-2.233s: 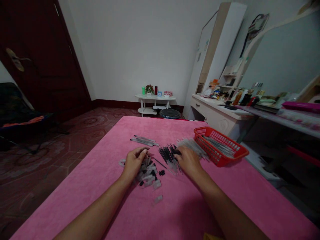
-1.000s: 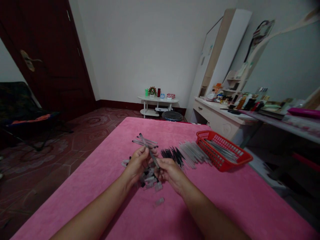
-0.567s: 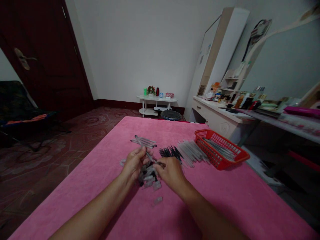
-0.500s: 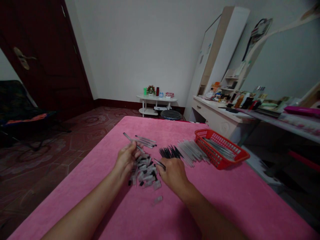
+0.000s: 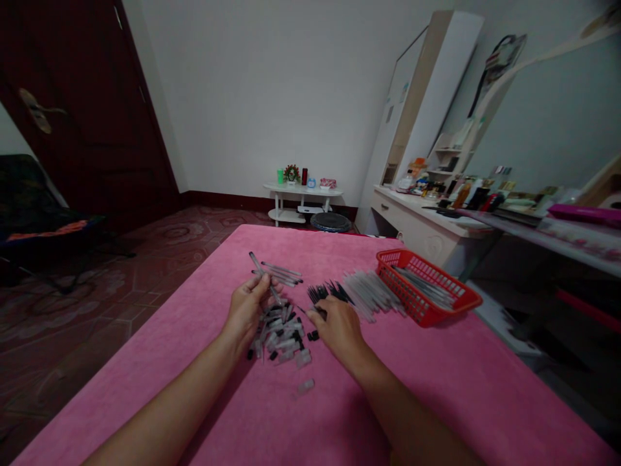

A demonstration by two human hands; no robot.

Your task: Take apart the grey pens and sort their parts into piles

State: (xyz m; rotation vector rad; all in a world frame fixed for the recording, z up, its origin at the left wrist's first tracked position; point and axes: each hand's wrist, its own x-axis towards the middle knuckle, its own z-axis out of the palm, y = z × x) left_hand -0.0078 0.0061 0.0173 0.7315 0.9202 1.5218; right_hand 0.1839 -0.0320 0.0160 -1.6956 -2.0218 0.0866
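My left hand (image 5: pixel 250 302) is closed round a clear pen barrel (image 5: pixel 255 261) with a dark upper end, which slants over the cloth. Just below it lies a heap of clear and black pen caps (image 5: pixel 286 336). My right hand (image 5: pixel 337 323) pinches a thin dark pen part (image 5: pixel 310 312), mostly hidden by the fingers, its narrow end toward the left hand. Beyond the right hand lies a row of black pointed pen parts (image 5: pixel 317 292), some covered by the fingers. Beyond the left hand, several pens (image 5: pixel 284 275) lie side by side.
A pink cloth (image 5: pixel 233 414) covers the table. Clear pen tubes (image 5: pixel 371 294) lie in a row beside a red plastic basket (image 5: pixel 427 317) that holds more slender pen pieces. One loose clear cap (image 5: pixel 306 386) lies nearer me. A dressing table (image 5: pixel 427 226) stands at the right.
The pen barrel in my left hand has swung more upright. My right hand has shifted slightly up and right, uncovering black pieces beside the heap; the thin pen part stays in its fingers.
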